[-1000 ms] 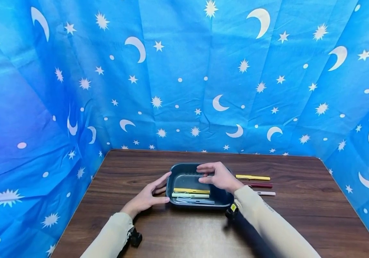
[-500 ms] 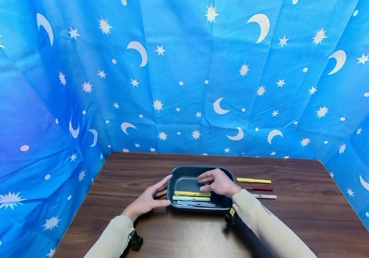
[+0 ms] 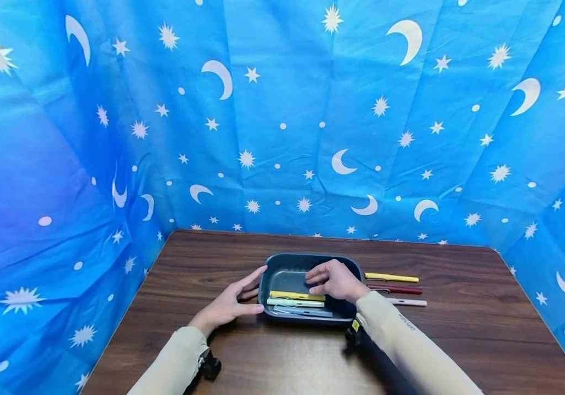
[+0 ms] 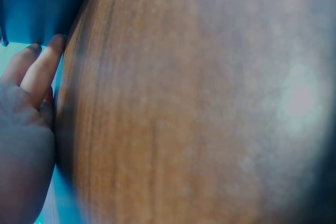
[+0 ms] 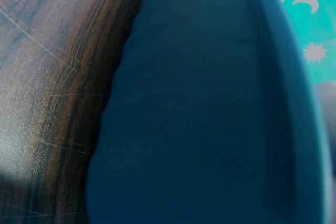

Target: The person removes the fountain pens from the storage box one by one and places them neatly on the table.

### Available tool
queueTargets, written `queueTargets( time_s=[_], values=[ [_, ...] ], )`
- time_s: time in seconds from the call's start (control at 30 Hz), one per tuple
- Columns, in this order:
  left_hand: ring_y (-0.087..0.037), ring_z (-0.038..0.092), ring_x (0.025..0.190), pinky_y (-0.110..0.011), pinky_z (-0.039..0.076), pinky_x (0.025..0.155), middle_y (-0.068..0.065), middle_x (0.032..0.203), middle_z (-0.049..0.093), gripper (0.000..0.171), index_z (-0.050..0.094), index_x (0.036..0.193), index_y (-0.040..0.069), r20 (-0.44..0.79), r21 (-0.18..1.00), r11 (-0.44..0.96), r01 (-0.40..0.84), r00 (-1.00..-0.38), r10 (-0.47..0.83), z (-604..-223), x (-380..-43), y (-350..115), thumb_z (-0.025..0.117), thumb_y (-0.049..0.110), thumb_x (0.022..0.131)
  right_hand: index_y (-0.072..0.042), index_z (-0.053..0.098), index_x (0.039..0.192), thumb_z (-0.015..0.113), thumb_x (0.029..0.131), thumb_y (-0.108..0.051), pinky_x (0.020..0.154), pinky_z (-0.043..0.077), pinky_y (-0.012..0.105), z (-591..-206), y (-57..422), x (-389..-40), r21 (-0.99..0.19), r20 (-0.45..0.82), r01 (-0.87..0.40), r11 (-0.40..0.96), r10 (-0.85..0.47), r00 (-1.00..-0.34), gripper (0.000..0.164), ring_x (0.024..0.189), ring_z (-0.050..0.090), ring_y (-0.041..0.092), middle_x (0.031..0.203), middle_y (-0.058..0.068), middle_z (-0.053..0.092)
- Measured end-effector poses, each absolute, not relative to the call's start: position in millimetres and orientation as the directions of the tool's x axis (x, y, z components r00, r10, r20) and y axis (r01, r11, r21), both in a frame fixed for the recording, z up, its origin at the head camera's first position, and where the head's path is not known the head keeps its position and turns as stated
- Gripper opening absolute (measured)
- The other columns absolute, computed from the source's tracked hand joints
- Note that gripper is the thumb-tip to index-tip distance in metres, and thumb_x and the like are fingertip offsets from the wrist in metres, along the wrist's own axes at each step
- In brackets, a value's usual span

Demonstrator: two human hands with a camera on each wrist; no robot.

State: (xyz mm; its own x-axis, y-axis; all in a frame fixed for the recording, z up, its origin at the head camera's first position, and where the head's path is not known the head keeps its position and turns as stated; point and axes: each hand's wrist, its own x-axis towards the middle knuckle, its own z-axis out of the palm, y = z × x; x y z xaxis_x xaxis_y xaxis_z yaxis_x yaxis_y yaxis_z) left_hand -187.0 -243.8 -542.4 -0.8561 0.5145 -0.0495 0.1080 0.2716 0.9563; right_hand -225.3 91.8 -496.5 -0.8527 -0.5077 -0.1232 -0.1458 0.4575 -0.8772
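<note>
A dark rectangular tray [image 3: 285, 262] stands on the table, its outer wall [image 5: 189, 98] filling much of the right wrist view. In it lie a yellow pen [image 3: 292, 295], a pale green pen [image 3: 287, 302] and a light blue pen [image 3: 307, 312], side by side near the front. My left hand [image 3: 227, 305] touches the tray's left side with fingers and thumb spread; in the left wrist view two fingertips of the hand [image 4: 26, 98] meet the wall. My right hand [image 3: 335, 280] reaches over the right rim into the tray, fingers bent, thumb apart, nothing visible between them.
Right of the tray, another yellow pen [image 3: 392, 277], a dark red pen [image 3: 401, 289] and a pale pink pen [image 3: 409, 302] lie on the wooden table [image 3: 480, 318]. A blue cloth [image 3: 292, 142] with moons and stars hangs behind and at both sides.
My right hand has sunk slightly deeper into the tray, its fingers a little more bent. The left hand stays at the tray's side. The head view has shifted slightly.
</note>
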Motion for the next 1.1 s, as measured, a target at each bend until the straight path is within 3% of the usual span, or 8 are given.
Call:
queueTargets(
  time_s=[0.2,0.63,0.87,1.1],
  values=[
    [-0.035,0.042,0.151,-0.062,0.032,0.121,0.002,0.174,0.021,0.086,0.026,0.167,0.040,-0.048,0.960,0.261,0.106,-0.852,0.521,-542,-188,-244,0.075,0.018,0.099,-0.002,0.077,0.122,0.081,0.090,-0.001,0.098,0.059,0.048,-497,91,-223,-0.864,-0.145,-0.137,0.485,-0.499,-0.854,0.032,0.123,0.068,0.031,0.114,0.011,0.079],
    [-0.036,0.043,0.150,-0.059,0.036,0.120,-0.005,0.174,0.023,0.086,0.024,0.168,0.035,-0.031,0.963,0.241,0.118,-0.844,0.535,-546,-190,-246,0.074,0.018,0.100,-0.002,0.079,0.116,0.084,0.085,0.005,0.090,0.063,0.044,-505,90,-223,-0.851,-0.122,-0.175,0.495,-0.511,-0.851,0.032,0.110,0.074,0.028,0.108,0.010,0.080],
    [-0.035,0.043,0.150,-0.061,0.034,0.120,-0.004,0.174,0.024,0.088,0.023,0.169,0.029,-0.025,0.965,0.233,0.121,-0.841,0.540,-542,-189,-244,0.075,0.017,0.099,-0.003,0.080,0.114,0.085,0.083,0.005,0.087,0.063,0.043,-504,88,-221,-0.802,-0.076,-0.259,0.539,-0.521,-0.850,0.032,0.104,0.076,0.026,0.106,0.008,0.081],
    [-0.035,0.043,0.150,-0.060,0.035,0.120,-0.003,0.174,0.024,0.087,0.025,0.168,0.033,-0.021,0.963,0.239,0.127,-0.844,0.536,-543,-189,-244,0.075,0.018,0.099,-0.007,0.082,0.108,0.086,0.084,0.001,0.086,0.063,0.043,-507,85,-221,-0.723,-0.021,-0.351,0.596,-0.526,-0.850,0.026,0.097,0.077,0.020,0.101,0.004,0.081]
  ],
)
